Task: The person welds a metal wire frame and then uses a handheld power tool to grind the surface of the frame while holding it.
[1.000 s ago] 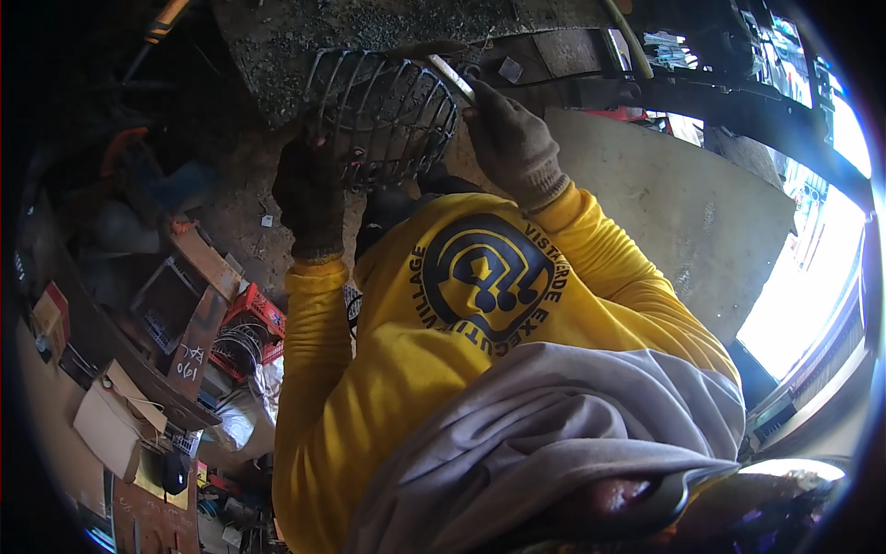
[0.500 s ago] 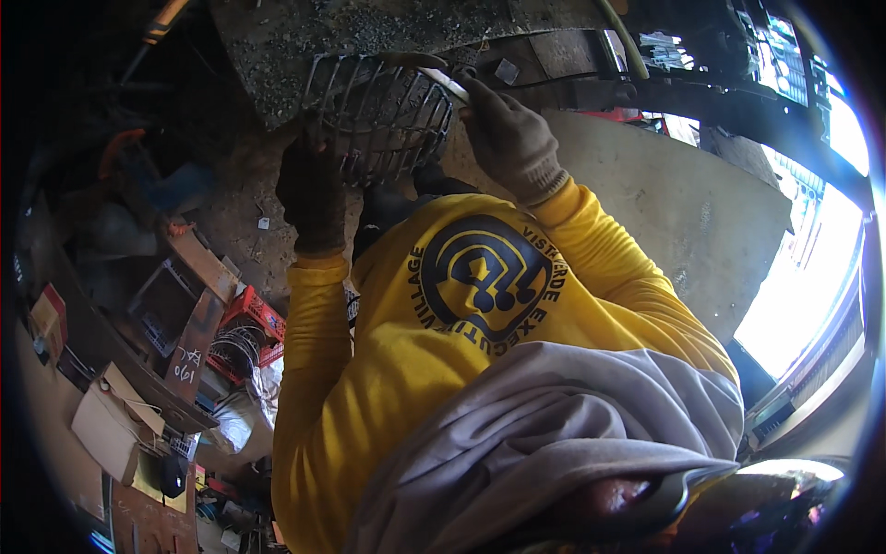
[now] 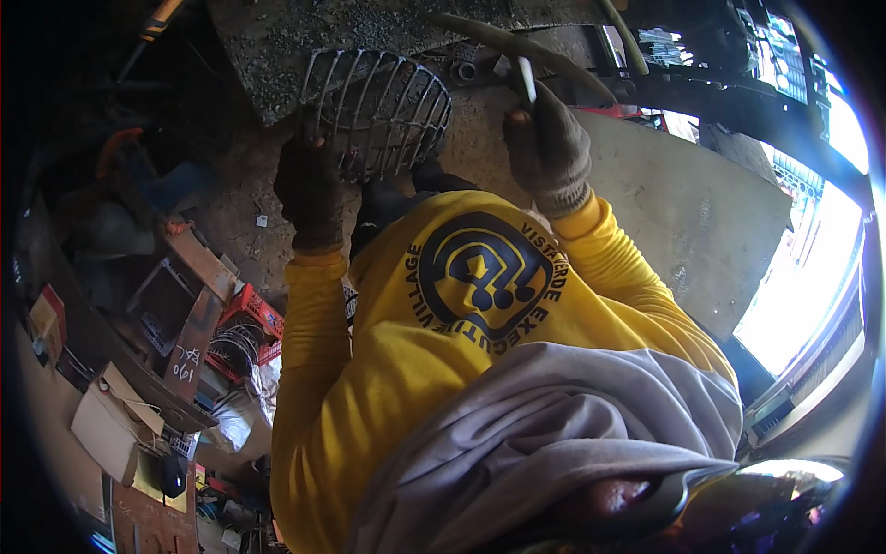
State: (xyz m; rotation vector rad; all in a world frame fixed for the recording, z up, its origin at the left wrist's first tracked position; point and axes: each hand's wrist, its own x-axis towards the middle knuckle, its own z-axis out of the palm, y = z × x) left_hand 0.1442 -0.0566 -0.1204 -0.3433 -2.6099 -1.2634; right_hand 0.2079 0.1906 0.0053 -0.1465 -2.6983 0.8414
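Note:
In front of my body is a rounded cage of welded metal bars (image 3: pixel 383 111), like a curved grate or basket. My left hand (image 3: pixel 309 189), in a dark work glove, is closed on its left side. My right hand (image 3: pixel 549 152), in a greyish knit glove, grips the pale handle of a chipping hammer (image 3: pixel 526 78). The hammer's long, dark, curved head (image 3: pixel 521 46) is raised to the right of the cage, apart from it. My left fingers are partly lost in shadow.
Beyond the cage is a worktop (image 3: pixel 277 46) strewn with dark bits. A large flat board (image 3: pixel 664 198) lies right. On the left are a red crate (image 3: pixel 254 314) with coiled wire, a cardboard box (image 3: pixel 115 420) and an orange-handled tool (image 3: pixel 161 20).
My right hand has drawn back to the right and lifted the hammer up from the cage's top edge. The left hand and the cage have stayed nearly in place.

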